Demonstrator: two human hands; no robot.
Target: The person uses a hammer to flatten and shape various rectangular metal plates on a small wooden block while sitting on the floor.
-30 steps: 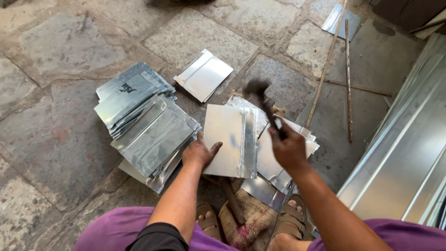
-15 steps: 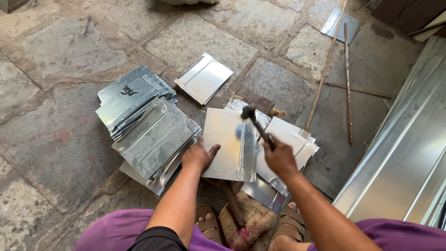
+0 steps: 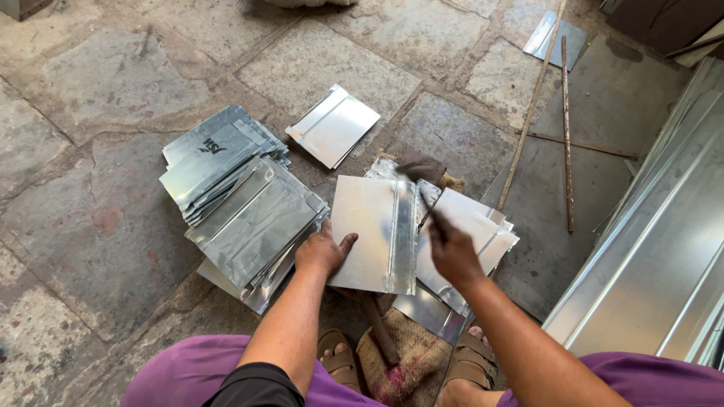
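Observation:
A shiny rectangular metal sheet (image 3: 369,230) with a folded seam along its right edge lies on the stone floor in front of me. My left hand (image 3: 323,251) presses flat on its lower left corner. My right hand (image 3: 451,256) grips the handle of a hammer (image 3: 419,181), whose blurred dark head is down at the top of the seam. Under the sheet lie more folded metal pieces (image 3: 471,226).
A spread pile of cut metal sheets (image 3: 237,200) sits to the left, one folded sheet (image 3: 334,125) beyond. Long metal rods (image 3: 566,120) lie at right, next to large metal panels (image 3: 664,256). My sandalled feet (image 3: 471,365) rest on burlap sacking (image 3: 403,369).
The hammer, raised a second ago, has swung down onto the sheet's seam. My left hand has stayed pressed on the sheet.

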